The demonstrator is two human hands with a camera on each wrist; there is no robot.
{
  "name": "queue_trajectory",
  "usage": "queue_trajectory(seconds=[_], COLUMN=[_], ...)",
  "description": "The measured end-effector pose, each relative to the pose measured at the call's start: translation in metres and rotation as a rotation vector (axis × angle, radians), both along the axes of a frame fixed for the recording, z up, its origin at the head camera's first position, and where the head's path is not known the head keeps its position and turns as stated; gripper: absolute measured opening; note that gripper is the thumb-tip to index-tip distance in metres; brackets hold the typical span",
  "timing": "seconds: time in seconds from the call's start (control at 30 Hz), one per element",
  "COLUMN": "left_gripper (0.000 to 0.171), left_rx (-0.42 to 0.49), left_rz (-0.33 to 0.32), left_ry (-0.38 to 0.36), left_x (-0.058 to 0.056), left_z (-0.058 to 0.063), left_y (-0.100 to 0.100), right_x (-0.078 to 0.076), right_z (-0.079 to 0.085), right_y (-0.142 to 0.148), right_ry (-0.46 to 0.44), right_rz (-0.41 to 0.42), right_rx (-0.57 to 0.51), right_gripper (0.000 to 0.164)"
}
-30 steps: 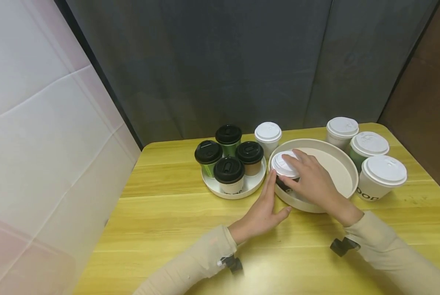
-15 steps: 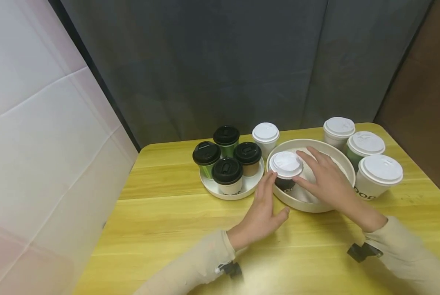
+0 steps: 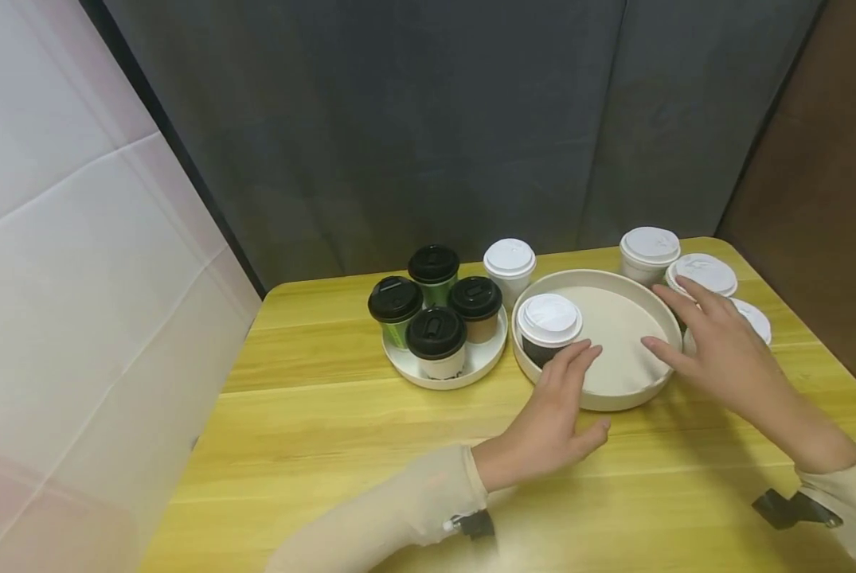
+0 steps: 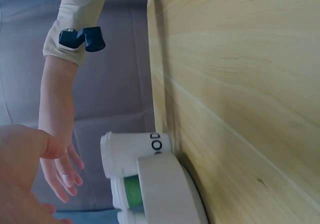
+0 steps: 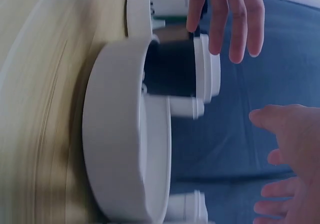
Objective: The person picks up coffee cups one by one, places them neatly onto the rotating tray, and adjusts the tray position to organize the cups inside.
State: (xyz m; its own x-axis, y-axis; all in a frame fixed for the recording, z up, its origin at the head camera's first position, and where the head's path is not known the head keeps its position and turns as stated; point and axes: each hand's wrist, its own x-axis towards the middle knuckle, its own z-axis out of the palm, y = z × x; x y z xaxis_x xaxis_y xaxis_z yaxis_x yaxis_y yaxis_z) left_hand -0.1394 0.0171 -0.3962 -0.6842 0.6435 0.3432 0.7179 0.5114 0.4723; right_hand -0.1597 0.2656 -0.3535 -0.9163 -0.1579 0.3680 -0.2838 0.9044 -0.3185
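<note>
My left hand [image 3: 553,418] hovers at the near side of a round cream tray [image 3: 599,400], fingers extended and holding nothing. A dark paper coffee cup with a white lid [image 3: 549,318] stands upright inside the tray on its left, just beyond those fingertips. In the right wrist view the dark cup [image 5: 172,69] rises above the tray wall [image 5: 112,129]. My right hand [image 3: 739,358] is spread over the tray's right edge, thumb apart from the fingers, gripping nothing. It partly hides the white-lidded cups at the right, among them a white lettered cup [image 4: 130,154] in the left wrist view.
Left of the tray, a smaller white plate [image 3: 485,362] bears several black-lidded cups [image 3: 436,334]. A white-lidded cup [image 3: 510,267] stands behind, between plate and tray. Right of the tray are more white-lidded cups [image 3: 650,248]. A dark curtain [image 3: 399,119] hangs behind the wooden table [image 3: 313,469].
My right hand has let go of the dark cup's lid and moved right, toward the cups there. My left hand has shifted right from beside the dark cup to the tray's front.
</note>
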Motion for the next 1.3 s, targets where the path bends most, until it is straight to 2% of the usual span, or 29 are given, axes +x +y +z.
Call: queue_trajectory(seconds=[0.23, 0.5, 0.63, 0.83, 1.03, 1.3], left_gripper=[0.086, 0.085, 0.085, 0.083, 0.089, 0.092], left_rx=[-0.102, -0.092, -0.093, -0.168, -0.303, -0.403], left_rz=[-0.061, -0.121, -0.133, -0.116, -0.115, -0.155], left_ry=[0.018, -0.008, -0.03, -0.074, -0.156, -0.111], left_x=[-0.003, -0.01, -0.017, -0.021, -0.016, -0.012], left_z=[0.003, 0.008, 0.007, 0.001, -0.011, -0.02], left_y=[0.026, 0.046, 0.055, 0.06, 0.06, 0.059], right_x=[0.002, -0.002, -0.002, 0.001, 0.003, 0.007], right_z=[-0.008, -0.022, -0.025, -0.025, -0.027, -0.033], right_y=[0.031, 0.059, 0.067, 0.074, 0.078, 0.081], right_ry=[0.011, 0.088, 0.072, 0.013, 0.013, 0.023], right_rz=[-0.052, -0.056, -0.062, -0.076, -0.093, -0.088], right_rx=[0.022, 0.02, 0.011, -0.013, -0.012, -0.018], right_gripper=[0.069, 0.066, 0.067, 0.07, 0.067, 0.065])
